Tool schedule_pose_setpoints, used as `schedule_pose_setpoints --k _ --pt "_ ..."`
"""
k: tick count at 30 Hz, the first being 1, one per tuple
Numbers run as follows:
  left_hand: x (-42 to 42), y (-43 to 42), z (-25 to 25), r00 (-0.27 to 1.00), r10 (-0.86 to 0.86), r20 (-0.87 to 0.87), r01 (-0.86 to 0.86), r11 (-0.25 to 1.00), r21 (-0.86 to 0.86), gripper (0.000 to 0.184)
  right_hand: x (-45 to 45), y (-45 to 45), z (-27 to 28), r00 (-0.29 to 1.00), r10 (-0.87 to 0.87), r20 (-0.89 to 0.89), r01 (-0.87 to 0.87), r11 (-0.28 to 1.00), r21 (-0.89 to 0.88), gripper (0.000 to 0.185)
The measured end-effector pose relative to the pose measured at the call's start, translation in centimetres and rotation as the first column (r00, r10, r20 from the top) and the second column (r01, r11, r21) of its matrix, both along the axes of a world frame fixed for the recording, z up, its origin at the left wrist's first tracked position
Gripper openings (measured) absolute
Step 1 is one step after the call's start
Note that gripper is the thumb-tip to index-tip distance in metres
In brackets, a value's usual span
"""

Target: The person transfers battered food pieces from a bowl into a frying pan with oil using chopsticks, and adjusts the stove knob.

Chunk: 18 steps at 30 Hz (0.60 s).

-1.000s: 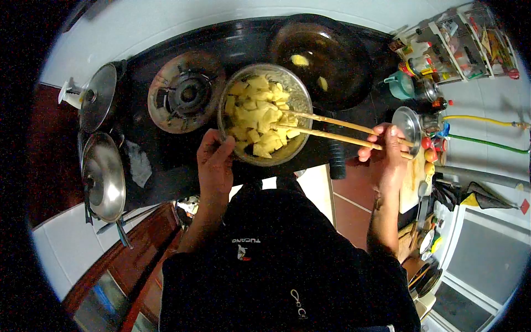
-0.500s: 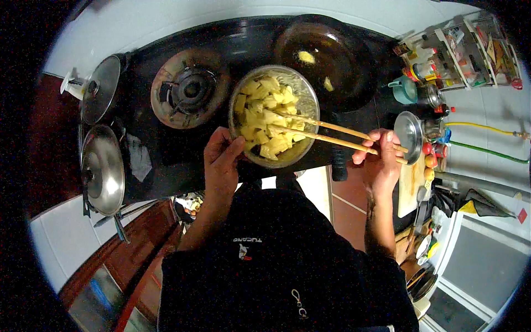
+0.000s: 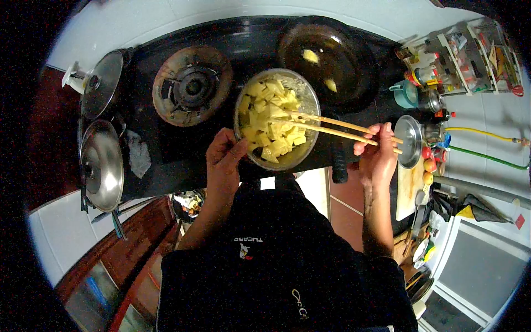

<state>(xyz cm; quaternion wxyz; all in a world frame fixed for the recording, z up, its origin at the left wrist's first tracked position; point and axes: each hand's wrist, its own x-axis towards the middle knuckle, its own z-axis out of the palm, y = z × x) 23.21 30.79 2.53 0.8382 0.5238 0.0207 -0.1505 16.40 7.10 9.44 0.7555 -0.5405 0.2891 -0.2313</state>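
My left hand (image 3: 227, 152) is closed on the near left rim of a metal bowl (image 3: 314, 119). Pale yellow chunks (image 3: 271, 108) heap up inside it, some with a glossy coat. My right hand (image 3: 381, 149) grips a pair of long wooden chopsticks (image 3: 337, 127), whose tips reach in among the chunks. Just behind the bowl on the right is a dark frying pan (image 3: 354, 61) with a shiny liquid in it. Two yellow pieces (image 3: 311, 56) lie apart in that pan. Its black handle (image 3: 339, 166) points toward me, to the left of my right hand.
An uncovered gas burner (image 3: 193, 87) is left of the bowl. Two lids (image 3: 103, 166) lean at the far left. On the right are a metal dish (image 3: 408, 141), a cutting board (image 3: 408, 191), a teal cup (image 3: 406, 94) and a rack (image 3: 464, 58) of bottles.
Within the bowl the chopstick tips have shifted slightly. The bowl, the pan and both hands appear almost where they were, with the whole view moved a little.
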Motion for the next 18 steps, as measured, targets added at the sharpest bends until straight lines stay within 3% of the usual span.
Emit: schedule_pose_setpoints --k 7,8,11,12,15,18 --pt "-0.1 -0.1 0.4 0.987 0.048 -0.151 -0.065 0.992 -0.109 0.014 -0.1 -3.0 -0.9 0.990 -0.137 -0.035 0.141 0.937 0.318 0.029" --pt "-0.1 -0.2 0.4 0.983 0.082 -0.166 -0.098 0.991 -0.088 0.013 -0.3 -3.9 -0.9 0.993 -0.115 0.000 0.109 0.945 0.310 0.028" --pt "-0.2 -0.3 0.8 0.971 0.133 -0.200 -0.146 0.988 -0.050 0.011 0.2 -5.8 -1.1 0.950 -0.311 0.003 0.297 0.911 0.287 0.028" --pt "-0.2 0.1 0.8 0.972 0.117 -0.202 -0.131 0.990 -0.059 0.011 -0.1 -7.0 -2.5 0.968 -0.221 0.121 0.197 0.963 0.186 0.029" --pt "0.1 1.3 -0.1 0.975 0.098 -0.198 -0.106 0.994 -0.030 0.010 0.3 -8.0 -4.3 0.977 -0.195 0.093 0.210 0.954 -0.213 0.030" --pt "0.1 1.4 0.1 0.973 0.136 -0.185 -0.149 0.987 -0.058 0.010 1.3 -7.8 -5.8 0.975 -0.215 0.060 0.223 0.918 -0.329 0.030"
